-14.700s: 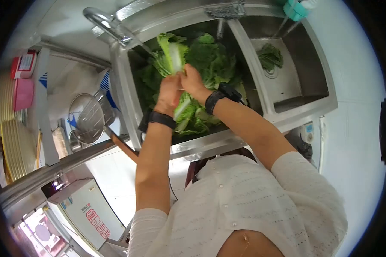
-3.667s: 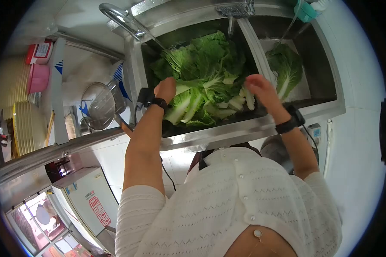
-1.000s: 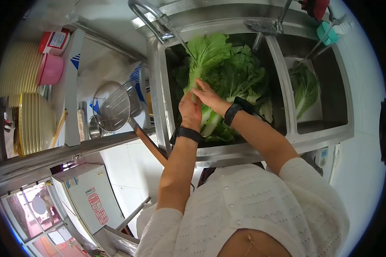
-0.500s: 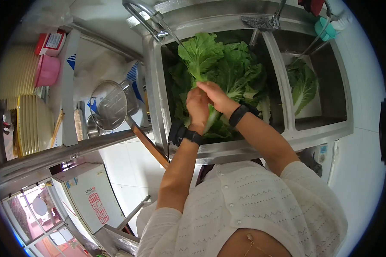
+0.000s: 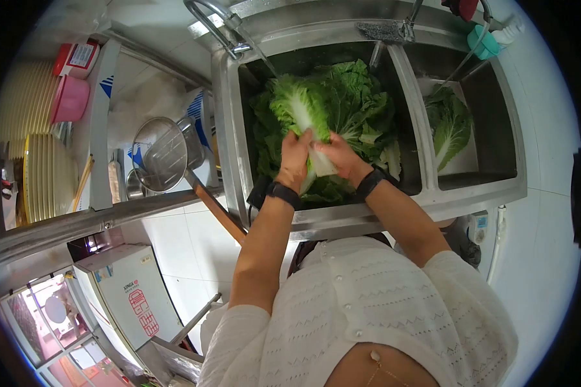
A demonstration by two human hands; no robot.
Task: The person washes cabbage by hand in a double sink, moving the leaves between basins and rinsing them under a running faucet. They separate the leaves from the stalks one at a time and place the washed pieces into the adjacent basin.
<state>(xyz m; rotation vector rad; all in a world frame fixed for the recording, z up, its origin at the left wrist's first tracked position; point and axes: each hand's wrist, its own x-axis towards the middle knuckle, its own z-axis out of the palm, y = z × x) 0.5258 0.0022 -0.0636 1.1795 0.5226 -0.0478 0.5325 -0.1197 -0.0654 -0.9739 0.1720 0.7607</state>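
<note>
A Chinese cabbage leaf with a broad white stem lies between my two hands over the left basin. My left hand is closed on the left edge of its stem. My right hand grips the stem's right side near the white base. Beneath them, a heap of green cabbage leaves fills much of the basin. A thin stream of water from the faucet falls at the leaf's upper end.
One more leaf lies in the right basin of the steel sink. To the left, a wire strainer with a wooden handle rests on a shelf beside stacked plates. A turquoise cup hangs at the back right.
The leaf in my hands has turned to show its pale stem side and come lower. My hands have moved apart, from close together to either side of the stem.
</note>
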